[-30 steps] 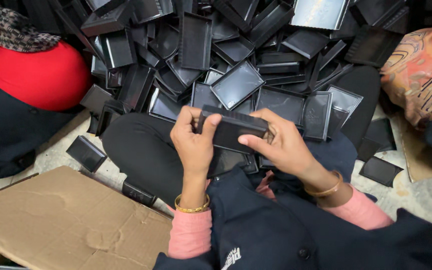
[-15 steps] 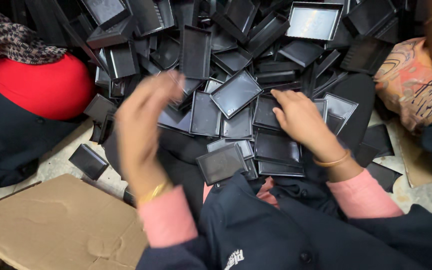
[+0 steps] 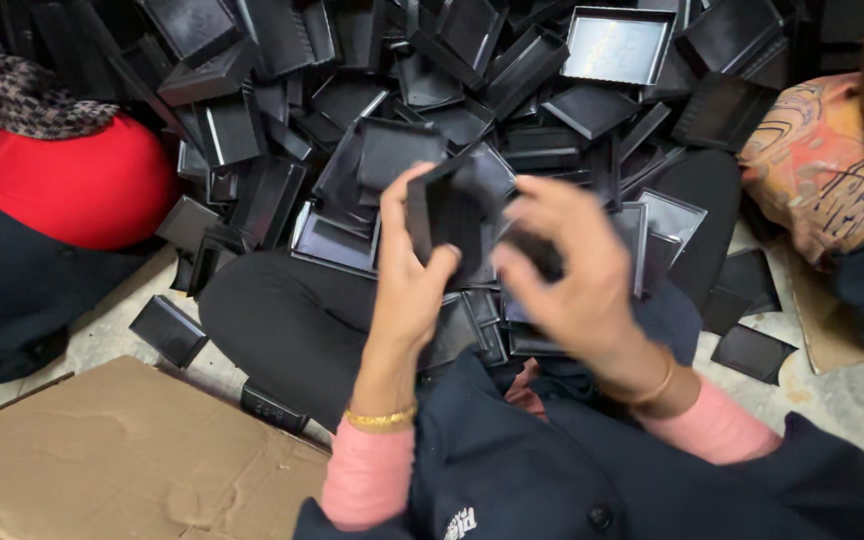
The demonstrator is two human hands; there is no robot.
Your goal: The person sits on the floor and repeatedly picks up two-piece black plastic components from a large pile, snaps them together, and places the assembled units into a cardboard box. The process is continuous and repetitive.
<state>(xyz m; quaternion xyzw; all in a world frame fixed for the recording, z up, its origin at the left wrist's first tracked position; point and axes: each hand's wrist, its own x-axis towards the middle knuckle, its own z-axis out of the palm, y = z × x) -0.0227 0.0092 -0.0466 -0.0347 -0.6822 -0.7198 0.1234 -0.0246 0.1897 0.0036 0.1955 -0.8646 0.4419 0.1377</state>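
My left hand (image 3: 409,270) holds a black box tray (image 3: 444,215) upright, thumb on its near edge and fingers behind it. My right hand (image 3: 567,270) is blurred beside it, fingers curled around a second black box piece (image 3: 534,252) that is mostly hidden. Both hands hover above my lap, just in front of a big heap of black box trays and lids (image 3: 472,90) that spreads across the floor. More black trays (image 3: 477,325) lie on my lap under the hands.
A flattened cardboard sheet (image 3: 122,460) lies at lower left. One person in red and black (image 3: 42,200) sits at left, another in patterned cloth (image 3: 832,170) at right. Loose black pieces (image 3: 167,330) lie on the concrete floor (image 3: 842,400).
A second ago both hands held one closed black box. It was set down on my lap, my left hand swung out, and now both hands have lifted new pieces from the heap.
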